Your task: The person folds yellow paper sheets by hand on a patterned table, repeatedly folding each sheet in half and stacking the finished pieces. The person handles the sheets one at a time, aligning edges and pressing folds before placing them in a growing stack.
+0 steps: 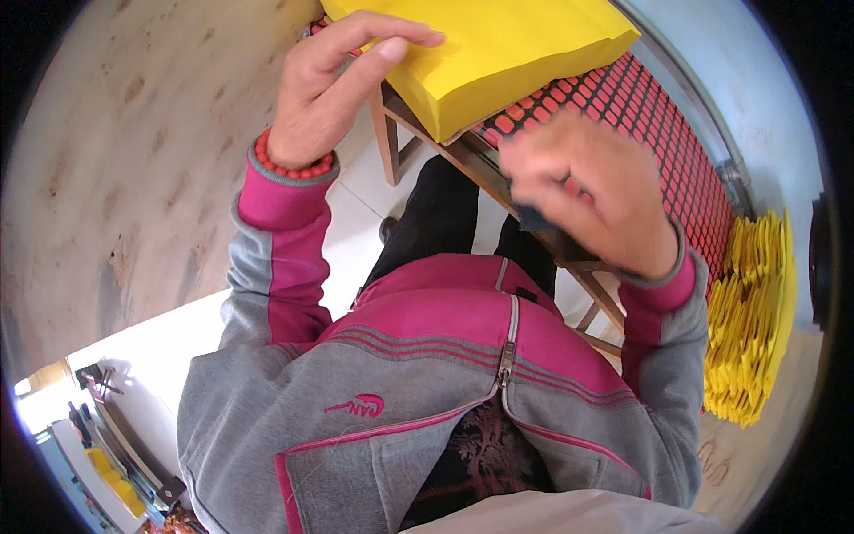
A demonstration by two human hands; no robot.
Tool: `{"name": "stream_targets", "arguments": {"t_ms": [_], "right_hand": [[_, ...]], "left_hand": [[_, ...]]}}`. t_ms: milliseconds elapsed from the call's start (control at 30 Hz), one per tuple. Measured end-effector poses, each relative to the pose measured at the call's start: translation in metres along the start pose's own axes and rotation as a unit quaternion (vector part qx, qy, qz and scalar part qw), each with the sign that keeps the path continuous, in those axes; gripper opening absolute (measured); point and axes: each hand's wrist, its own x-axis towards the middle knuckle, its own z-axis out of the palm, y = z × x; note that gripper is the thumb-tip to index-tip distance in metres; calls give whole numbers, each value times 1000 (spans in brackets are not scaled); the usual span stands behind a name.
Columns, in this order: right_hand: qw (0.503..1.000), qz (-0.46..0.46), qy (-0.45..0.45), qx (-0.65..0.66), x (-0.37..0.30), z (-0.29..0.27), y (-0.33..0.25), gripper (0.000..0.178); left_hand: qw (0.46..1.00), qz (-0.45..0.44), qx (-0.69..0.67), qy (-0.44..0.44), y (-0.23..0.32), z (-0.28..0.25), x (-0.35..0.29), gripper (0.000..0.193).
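Observation:
A thick yellow stack of what looks like paper (525, 53) lies at the top, on a surface with a red-and-black pattern. My left hand (329, 89) is open over the stack's near left corner, index finger and thumb stretched out. Whether the fingertips touch the yellow sheet I cannot tell. Right of the stack's near corner, my right hand (592, 187) is closed, its fingers curled and blurred by motion. Its grip is too blurred to show what is in it. A small dark blue thing (538, 220) shows just below these fingers.
The red-and-black patterned cover (676, 151) lies over a wooden-framed bench (389, 133). Many folded yellow pieces (747, 329) stand piled at the right. A pale, stained board (133, 178) fills the left side. Shelving (116, 445) stands at the lower left.

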Motion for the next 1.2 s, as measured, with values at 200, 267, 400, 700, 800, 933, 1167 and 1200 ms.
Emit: {"name": "stream_targets", "arguments": {"t_ms": [200, 267, 400, 700, 800, 933, 1167, 1200], "right_hand": [[988, -94, -11, -119, 63, 9, 38, 25], [985, -100, -22, -137, 68, 15, 46, 25], [988, -92, -15, -119, 65, 17, 50, 22], [990, -102, 28, -94, 65, 24, 55, 18], [992, -92, 41, -81, 65, 26, 55, 14], [996, -61, 46, -36, 64, 27, 55, 9], [998, -31, 52, 2, 63, 30, 57, 9], [998, -19, 62, 5, 62, 31, 56, 9]], "left_hand": [[997, -42, -43, -51, -20, -1, 8, 28], [997, -49, -41, -52, -23, -2, 8, 27], [994, -77, -65, -34, -24, 4, 10, 23], [989, -83, -122, 0, -24, 3, 4, 24], [985, -85, -152, 8, -23, 4, 0, 25], [989, -53, -138, 6, -23, 2, -4, 20], [997, 4, -63, -52, -32, -6, -1, 15], [997, -8, -62, -44, -33, -5, -2, 13]]}}
